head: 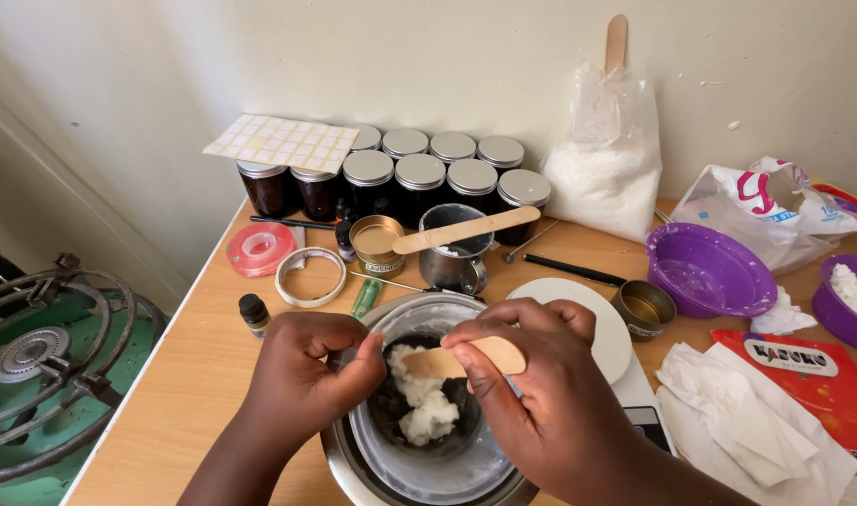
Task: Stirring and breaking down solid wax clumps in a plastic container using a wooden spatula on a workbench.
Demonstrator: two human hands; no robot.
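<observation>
A wooden desk (pixel 194 375) stands against a pale wall, with a green gas burner (pixel 35 375) off its left edge. Along the wall sit dark jars (pixel 419 183) with metal lids, a sheet of blank labels (pixel 283 142) laid over the leftmost ones, and a bag of white flakes (pixel 605 155) with a stick poking out.

At the near edge a metal bowl (pixel 354 473) holds a smaller clear bowl (pixel 419 468), and inside that a dark jar (pixel 391 408) — part-filled with lumps of white wax (pixel 427 412). The right hand (pixel 531 394) pinches a wooden stick (pixel 466 361) between thumb and fingers, its blade over the jar's mouth. The left hand (pixel 302 375) is curled, fingertips pressed to the jar's rim, seemingly steadying it.

Judging by this, filling is midway: the wax sits heaped and solid, not melted or levelled. A metal cup (pixel 452 253) with another stick across it, two small gold tins (pixel 377 242) and a small dropper bottle (pixel 253 312) wait nearby, and the labels look unused. Two tape rolls (pixel 260 248), purple bowls (pixel 709 272) and crumpled tissue (pixel 738 412) lie around.
</observation>
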